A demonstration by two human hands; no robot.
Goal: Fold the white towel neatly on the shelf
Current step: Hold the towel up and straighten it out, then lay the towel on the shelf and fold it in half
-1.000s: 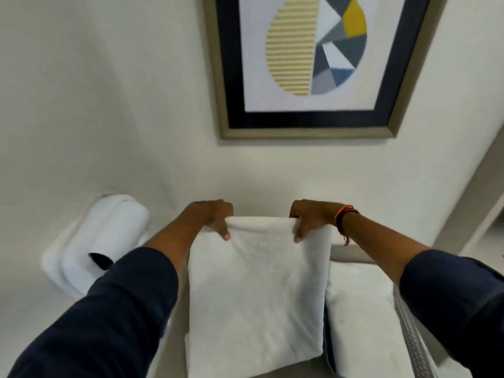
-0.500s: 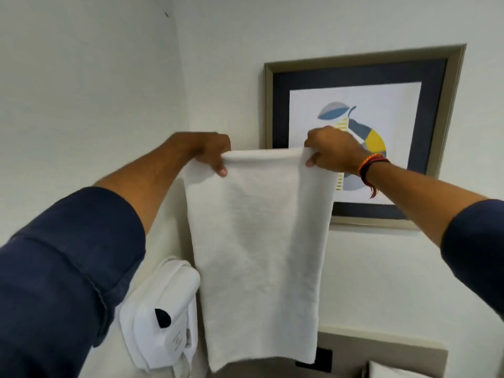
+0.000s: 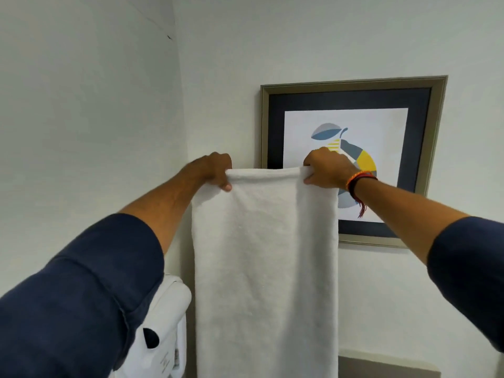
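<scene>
A white towel (image 3: pixel 266 268) hangs straight down in front of me, held up in the air by its top edge. My left hand (image 3: pixel 214 170) pinches the top left corner, and my right hand (image 3: pixel 326 169), with a red and black thread band on the wrist, pinches the top right corner. The towel's lower end runs out of the bottom of the view. The shelf itself is hidden, apart from a grey ledge (image 3: pixel 387 365) at the lower right.
A framed abstract picture (image 3: pixel 351 110) hangs on the wall behind my right hand. A white wall-mounted hair dryer (image 3: pixel 166 334) sits at the lower left, beside the towel. Two white walls meet in a corner just left of the towel.
Both hands lifted the towel off the shelf and raised it high, so it now hangs full length. The view tilted upward, and the shelf and the other towel dropped out of sight.
</scene>
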